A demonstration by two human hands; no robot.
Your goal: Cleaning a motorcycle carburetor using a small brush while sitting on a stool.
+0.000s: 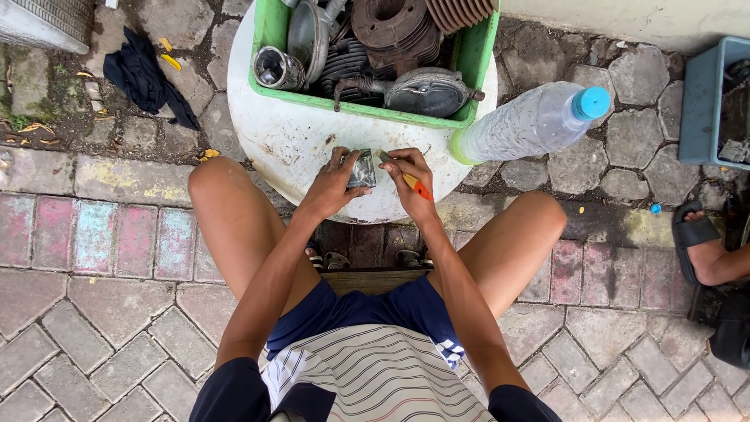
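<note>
I sit with my knees apart in front of a round white table (289, 148). My left hand (334, 184) grips a small grey metal part (362, 168) just above the table's near edge. My right hand (406, 173) holds a thin tool with an orange handle (416, 186), its tip against the right side of the metal part. Both hands nearly touch around the part.
A green crate (269, 39) of rusty and grey engine parts stands on the table's far side. A clear plastic bottle with a blue cap (531, 121) lies at its right. A dark cloth (144, 74) lies on the paving at left. Another person's sandalled foot (703, 250) and a blue bin (707, 101) are at right.
</note>
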